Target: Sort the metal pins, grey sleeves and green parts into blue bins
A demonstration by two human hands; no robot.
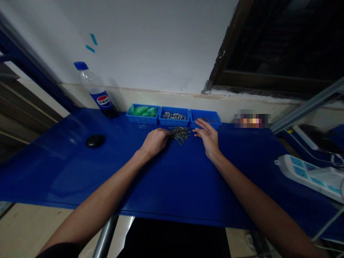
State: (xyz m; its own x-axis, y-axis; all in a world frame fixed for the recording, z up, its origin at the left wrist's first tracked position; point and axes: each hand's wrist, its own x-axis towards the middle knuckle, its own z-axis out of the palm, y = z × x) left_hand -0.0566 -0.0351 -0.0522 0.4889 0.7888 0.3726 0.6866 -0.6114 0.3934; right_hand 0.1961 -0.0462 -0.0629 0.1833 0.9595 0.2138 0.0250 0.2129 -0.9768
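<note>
A loose pile of thin metal screws or pins lies on the blue table, between my two hands. At the pile's left edge is my left hand, its fingers curled together and the fingertips partly hidden; whether it holds a piece I cannot make out. My right hand is open on the other side, fingers apart and pointing toward the pile. Just behind it stands a blue bin with a few small metal pieces inside, partly covered by the fingers.
The middle blue bin holds grey metal parts, and the left blue bin holds green plastic bags. A Pepsi bottle stands near the wall. A black mouse sits at left, a white power strip at right.
</note>
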